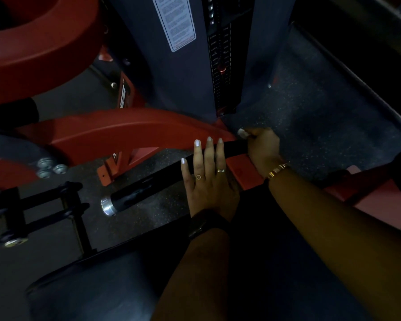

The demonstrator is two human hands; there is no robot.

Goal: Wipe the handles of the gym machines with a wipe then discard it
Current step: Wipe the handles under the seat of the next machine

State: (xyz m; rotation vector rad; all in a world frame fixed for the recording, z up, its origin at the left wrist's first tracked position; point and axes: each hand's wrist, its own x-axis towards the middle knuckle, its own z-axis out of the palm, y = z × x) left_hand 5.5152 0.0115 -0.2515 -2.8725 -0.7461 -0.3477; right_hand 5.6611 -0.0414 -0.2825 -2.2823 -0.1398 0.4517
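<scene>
the handle [148, 188] is a black tube set at a slant above the floor [310, 117]. it runs from a silver end cap [108, 206] at the lower left up to the red frame [116, 133] at the right.

the left grip [208, 179] is laid flat across the upper part of the handle. its fingers [209, 154] are held straight and side by side, with the tips reaching just past the tube toward the red frame. nothing is clasped by it. two rings [220, 170] are worn on it, and a dark watch [206, 223] is seen at the wrist.

the right grip [262, 147] is closed round the handle at its upper end, just beside the left grip, where the tube meets the red frame. a gold bracelet [278, 170] is worn at that wrist. a small pale patch [242, 133] is seen at the top of the right grip; whether it is a nail or the wipe cannot be told in the dim light.

behind the handle, a dark grey column [185, 66] is stood upright on the speckled floor. a white label [174, 22] is fixed to its face, and a weight stack [220, 66] is set in its slot. a red curved part [33, 49] is seen at the upper left, and silver bolts [49, 166] at the left edge.
</scene>
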